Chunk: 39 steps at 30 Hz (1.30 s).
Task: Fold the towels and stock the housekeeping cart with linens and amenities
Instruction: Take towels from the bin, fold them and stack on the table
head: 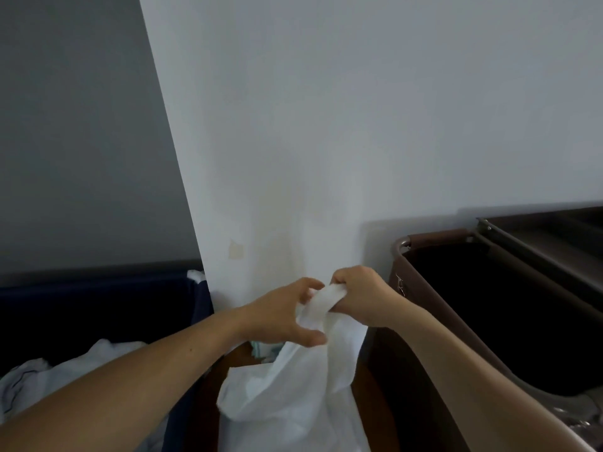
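A white towel [293,386] hangs down in front of me at bottom centre, bunched at its top. My right hand [359,295] grips that bunched top edge in a fist. My left hand [280,313] is just left of it, fingers spread and curved, fingertips touching the cloth near the same bunch. The housekeeping cart [456,321] stands to the right, with a dark brown fabric bag and a metal frame; the inside of the bag is dark. More white linen [65,376] lies in a dark blue bin at the lower left.
A white wall corner [326,158] rises straight ahead, with a grey wall to its left. The dark blue bin [98,305] stands against the left wall. A cart shelf [554,243] sits at the far right. Shiny wrapped items [580,422] show at the bottom right.
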Tool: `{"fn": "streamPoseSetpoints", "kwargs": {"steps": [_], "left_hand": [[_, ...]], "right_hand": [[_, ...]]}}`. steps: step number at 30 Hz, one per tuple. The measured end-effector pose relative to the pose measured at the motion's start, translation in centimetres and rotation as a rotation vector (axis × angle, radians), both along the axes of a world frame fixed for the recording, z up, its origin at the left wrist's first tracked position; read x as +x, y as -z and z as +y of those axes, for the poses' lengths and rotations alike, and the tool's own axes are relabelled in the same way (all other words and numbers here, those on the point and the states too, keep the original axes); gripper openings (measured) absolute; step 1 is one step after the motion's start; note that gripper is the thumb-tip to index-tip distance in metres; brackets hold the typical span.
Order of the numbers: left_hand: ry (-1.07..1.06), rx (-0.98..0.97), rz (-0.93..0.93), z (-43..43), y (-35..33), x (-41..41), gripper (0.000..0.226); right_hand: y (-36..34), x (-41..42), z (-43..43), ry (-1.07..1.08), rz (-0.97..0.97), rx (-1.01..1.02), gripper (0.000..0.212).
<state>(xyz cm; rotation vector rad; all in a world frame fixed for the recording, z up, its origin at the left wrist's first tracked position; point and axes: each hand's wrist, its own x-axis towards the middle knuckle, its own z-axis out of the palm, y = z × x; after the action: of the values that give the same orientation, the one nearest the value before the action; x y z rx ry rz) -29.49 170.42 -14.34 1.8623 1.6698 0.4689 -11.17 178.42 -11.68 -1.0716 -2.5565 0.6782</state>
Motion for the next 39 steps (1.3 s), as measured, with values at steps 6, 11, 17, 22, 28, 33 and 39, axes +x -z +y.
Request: {"fn": "streamPoseSetpoints", "kwargs": {"steps": [6,11,17,22,28,33,39], "left_hand": [[-0.201,0.31,-0.126,0.3,-0.1,-0.2,0.013],[-0.305,0.532,-0.205,-0.4,-2.4,-1.4,0.006],[-0.182,0.69,-0.173,-1.0,-2.6,0.3,0.013],[-0.115,0.51,-0.118,-0.4,-3.7,1.0,0.068],[-0.131,0.451,0.069,-0.5,-3.9,0.9,0.063],[-0.163,0.382,0.26,-0.3,-3.6,0.7,0.052],[-0.171,0.338,0.315,-0.2,-3.6,0.1,0.047]], "right_hand": [[-0.5,0.7,0.7,-0.004,0.282,-0.178,0.045],[-0.6,2.2,1.8,0.118,0.442,-0.312,0.011],[-1.4,0.8,1.6,0.186,0.749,-0.342,0.011],[-1.8,-0.5,0.6,0.128,0.713,-0.193,0.011],[-2.4,-0.7,-0.3,-0.005,0.483,-0.068,0.011],[-2.7,-0.8,-0.5,-0.074,0.261,0.065,0.021],[-2.5,-1.1,-1.0,-0.157,0.149,0.138,0.029]]}}
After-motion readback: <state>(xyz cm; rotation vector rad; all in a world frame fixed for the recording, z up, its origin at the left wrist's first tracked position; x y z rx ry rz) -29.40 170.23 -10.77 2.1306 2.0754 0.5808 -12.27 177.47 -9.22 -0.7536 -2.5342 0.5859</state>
